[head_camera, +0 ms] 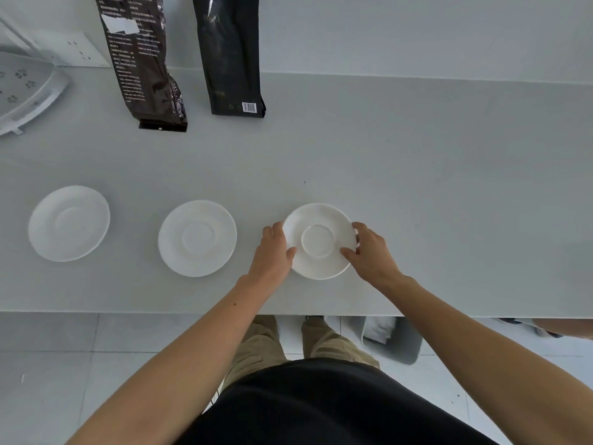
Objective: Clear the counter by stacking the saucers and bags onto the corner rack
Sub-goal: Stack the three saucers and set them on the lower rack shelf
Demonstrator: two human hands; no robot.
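Grey counter (pixel 417 187), round white saucer (pixel 319 240).

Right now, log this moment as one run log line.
step: saucer pickup | left hand and right hand: both gripping rightmost saucer rim | two saucers, two coffee bags: untouched on counter | corner rack: far left

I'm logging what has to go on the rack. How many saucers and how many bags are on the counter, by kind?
Saucers: 3, left saucer, middle saucer, and right saucer gripped by the left hand and right hand.
Bags: 2, brown bag and black bag.
Total: 5
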